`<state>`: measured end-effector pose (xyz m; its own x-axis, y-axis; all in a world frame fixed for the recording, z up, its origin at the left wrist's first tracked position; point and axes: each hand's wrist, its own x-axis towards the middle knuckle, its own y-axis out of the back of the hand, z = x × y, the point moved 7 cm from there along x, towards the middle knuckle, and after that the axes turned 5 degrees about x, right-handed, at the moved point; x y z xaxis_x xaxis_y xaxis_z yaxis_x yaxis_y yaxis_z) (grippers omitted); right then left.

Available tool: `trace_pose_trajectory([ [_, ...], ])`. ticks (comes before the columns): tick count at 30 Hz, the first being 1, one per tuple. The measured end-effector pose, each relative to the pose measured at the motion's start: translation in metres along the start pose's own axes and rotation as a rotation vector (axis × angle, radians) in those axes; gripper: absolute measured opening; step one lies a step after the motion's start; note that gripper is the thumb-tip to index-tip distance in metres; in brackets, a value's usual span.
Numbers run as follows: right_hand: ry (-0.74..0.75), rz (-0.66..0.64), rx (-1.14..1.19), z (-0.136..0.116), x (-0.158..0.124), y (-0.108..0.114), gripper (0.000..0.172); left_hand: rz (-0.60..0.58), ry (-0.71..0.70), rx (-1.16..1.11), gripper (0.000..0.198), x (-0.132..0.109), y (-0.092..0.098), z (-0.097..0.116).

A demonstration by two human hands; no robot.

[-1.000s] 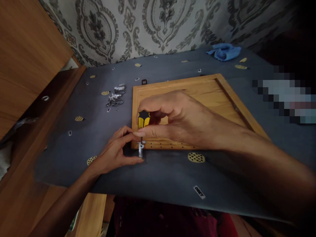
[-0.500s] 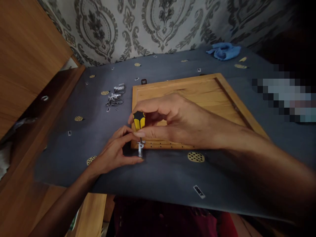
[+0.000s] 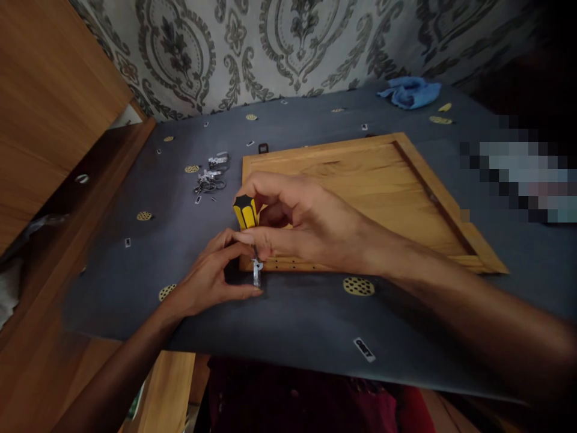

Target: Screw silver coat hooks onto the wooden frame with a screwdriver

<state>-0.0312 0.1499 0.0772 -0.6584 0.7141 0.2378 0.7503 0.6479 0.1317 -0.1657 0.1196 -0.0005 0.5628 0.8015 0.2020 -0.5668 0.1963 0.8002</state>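
My right hand is closed around a screwdriver with a yellow and black handle, held tilted over the near left corner of a framed wooden panel. Its shaft runs down to a small metal hinge that sits on the panel's near edge. With thumb and fingers, my left hand steadies that hinge from the left side. The screwdriver's tip is too small to make out. Several dark holes line the panel's near edge, partly behind my right hand.
Several more metal hinges lie on the patterned grey cloth, left of the panel. A blue rag is crumpled at the back right. A wooden cabinet stands at the left, and a patterned wall rises behind.
The screwdriver's handle has tipped to the left and slightly up, and my right hand has shifted with it. My left hand and the hinge have stayed in place.
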Motion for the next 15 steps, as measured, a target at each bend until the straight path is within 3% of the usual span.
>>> trace_pose_trajectory([
  [4,0.010,-0.107,-0.007,-0.0037,-0.0004,-0.0033,0.017,-0.002,0.012,0.007,0.038,-0.0008,-0.0010,-0.0022],
  [15,0.108,0.123,-0.146,0.0014,-0.0003,0.0009,0.031,-0.020,0.051,-0.003,0.037,0.0000,-0.0002,-0.0034],
])
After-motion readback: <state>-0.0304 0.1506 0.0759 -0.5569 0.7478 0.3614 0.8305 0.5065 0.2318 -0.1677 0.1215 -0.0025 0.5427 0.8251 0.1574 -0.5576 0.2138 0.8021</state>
